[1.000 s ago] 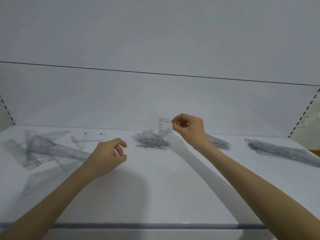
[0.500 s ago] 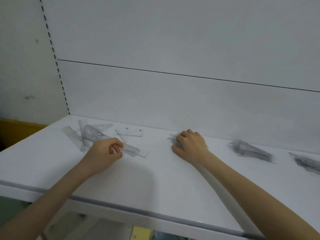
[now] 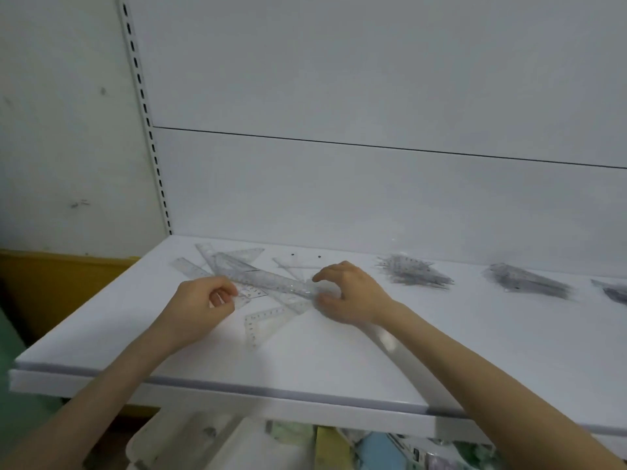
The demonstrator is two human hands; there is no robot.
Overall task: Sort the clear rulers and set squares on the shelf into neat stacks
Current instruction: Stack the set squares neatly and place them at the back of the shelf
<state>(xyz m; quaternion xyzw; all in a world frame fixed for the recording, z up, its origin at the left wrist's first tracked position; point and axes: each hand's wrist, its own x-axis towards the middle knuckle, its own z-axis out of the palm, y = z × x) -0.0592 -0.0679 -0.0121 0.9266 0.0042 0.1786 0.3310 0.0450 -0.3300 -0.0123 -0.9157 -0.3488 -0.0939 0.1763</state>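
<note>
Loose clear rulers and set squares lie jumbled at the left rear of the white shelf [image 3: 305, 368]; left hand [image 3: 200, 301] curled, pinching the small set square [image 3: 246, 295] at its near edge; right hand [image 3: 351, 295] clawed over the right end of the long ruler [image 3: 271, 281], thumb below, fingers above; real grip cannot tell; another set square [image 3: 268, 317] lies between the hands; three sorted stacks [image 3: 414, 274] sit to the right.

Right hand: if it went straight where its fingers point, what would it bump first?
Probably the long clear ruler, whose end lies just ahead of the right hand; they may already touch.
</note>
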